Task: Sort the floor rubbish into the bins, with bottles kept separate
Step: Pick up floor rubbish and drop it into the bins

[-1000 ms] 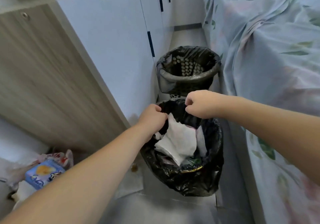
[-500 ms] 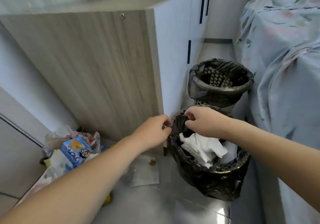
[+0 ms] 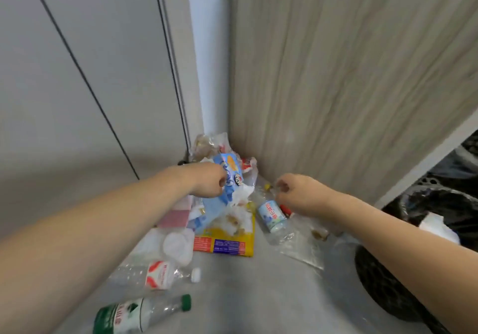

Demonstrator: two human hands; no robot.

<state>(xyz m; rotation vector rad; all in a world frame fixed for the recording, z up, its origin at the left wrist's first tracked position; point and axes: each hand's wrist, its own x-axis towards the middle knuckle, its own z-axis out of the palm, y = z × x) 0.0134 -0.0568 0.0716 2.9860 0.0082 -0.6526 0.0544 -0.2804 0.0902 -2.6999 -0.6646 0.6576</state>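
Note:
Rubbish lies heaped in the floor corner. My left hand (image 3: 209, 185) is closed on the left edge of a blue snack packet (image 3: 231, 170) on top of the heap. My right hand (image 3: 297, 192) hovers with curled fingers just above a small bottle with a blue and white label (image 3: 272, 214); I see nothing in it. A clear bottle with a red and white label (image 3: 157, 274) and a green-labelled bottle with a green cap (image 3: 129, 315) lie nearer to me. A black-lined bin (image 3: 382, 276) holding white paper stands at the right edge.
A yellow packet (image 3: 225, 244), pink pieces (image 3: 176, 214), white pads (image 3: 176, 245) and a clear plastic bag (image 3: 302, 247) lie on the grey floor. A wooden cabinet side (image 3: 336, 75) and a grey panelled wall (image 3: 77, 75) close the corner. A second bin (image 3: 465, 152) shows behind the cabinet.
Both hands have left the bin liner's rim and swung left to the rubbish heap. The view has turned from the bins to the corner.

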